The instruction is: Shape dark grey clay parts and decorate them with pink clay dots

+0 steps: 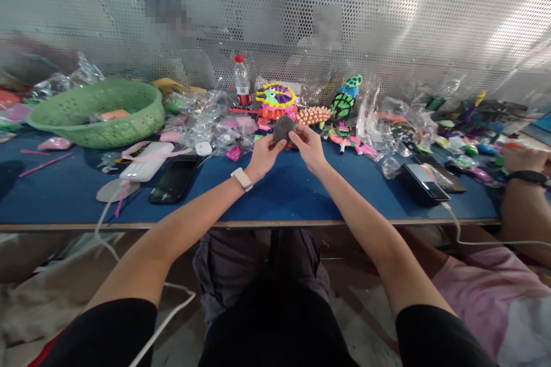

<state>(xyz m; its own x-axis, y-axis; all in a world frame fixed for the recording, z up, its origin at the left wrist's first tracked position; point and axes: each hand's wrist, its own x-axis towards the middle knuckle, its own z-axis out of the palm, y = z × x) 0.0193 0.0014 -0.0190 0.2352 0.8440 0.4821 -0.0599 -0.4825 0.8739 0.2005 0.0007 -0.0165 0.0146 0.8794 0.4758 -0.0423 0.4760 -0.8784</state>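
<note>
Between my two hands is a dark grey, rounded, flattish lump (284, 129), held up above the blue table. My left hand (266, 156) pinches its left side, thumb toward me. The fingers of my right hand (308, 147) are closed on its right side. Just behind it stand a yellow, purple and pink clay figure (278, 98) and a tan, knobbly clay piece (314, 116). To the right are a green and blue clay turtle-like figure (344, 100) and a pink and green clay figure (345, 137).
A green plastic basket (116, 136) stands at left, near a white power bank (148, 163) and a phone (174, 179). A red-capped bottle (242, 83) stands at the back. At right lie a black device (424, 184) and clear bags; a co-worker's hand (525, 159) is beyond.
</note>
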